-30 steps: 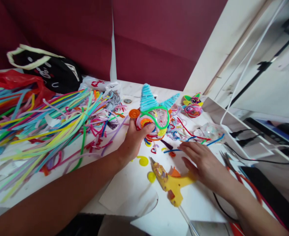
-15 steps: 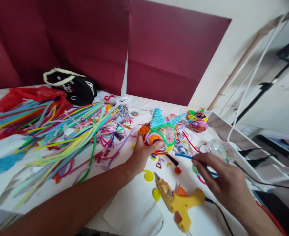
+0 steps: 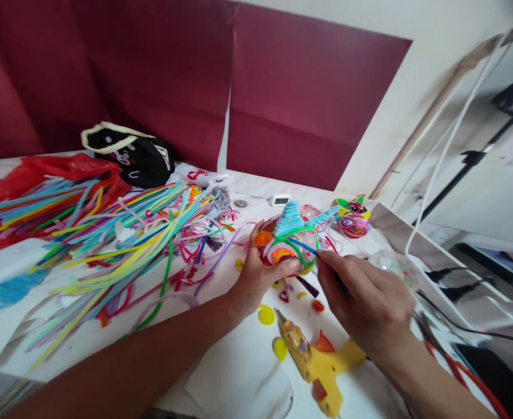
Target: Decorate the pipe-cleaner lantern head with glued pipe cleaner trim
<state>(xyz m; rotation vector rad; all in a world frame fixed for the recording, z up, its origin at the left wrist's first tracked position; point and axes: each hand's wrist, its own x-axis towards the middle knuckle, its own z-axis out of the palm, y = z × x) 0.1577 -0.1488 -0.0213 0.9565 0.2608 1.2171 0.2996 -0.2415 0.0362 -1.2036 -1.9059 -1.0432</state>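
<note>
My left hand (image 3: 262,273) is wrapped round a ball-shaped pipe-cleaner craft (image 3: 306,238), clear in places, with light blue ear-like points, a green outline and an orange coil. Its thumb lies across the near side. Pinched in my right hand (image 3: 365,291) is a blue pipe cleaner (image 3: 303,247), whose tip lies over the craft's green outline; whether it touches I cannot tell. Below both hands a yellow glue gun (image 3: 321,369) rests on the table, its handle partly hidden behind my right hand. Two yellow coils (image 3: 266,315) lie beside its nozzle.
Many loose pipe cleaners (image 3: 138,250) and a red plastic bag (image 3: 64,169) cover the left side. A black pouch (image 3: 138,160) stands behind them. Another pipe-cleaner craft (image 3: 353,216) sits at the back right. Red-handled scissors (image 3: 450,361) and cables lie on the right.
My right hand has moved left and up, bringing the blue pipe cleaner from beside the craft to over its front. The craft in my left hand has shifted slightly right.
</note>
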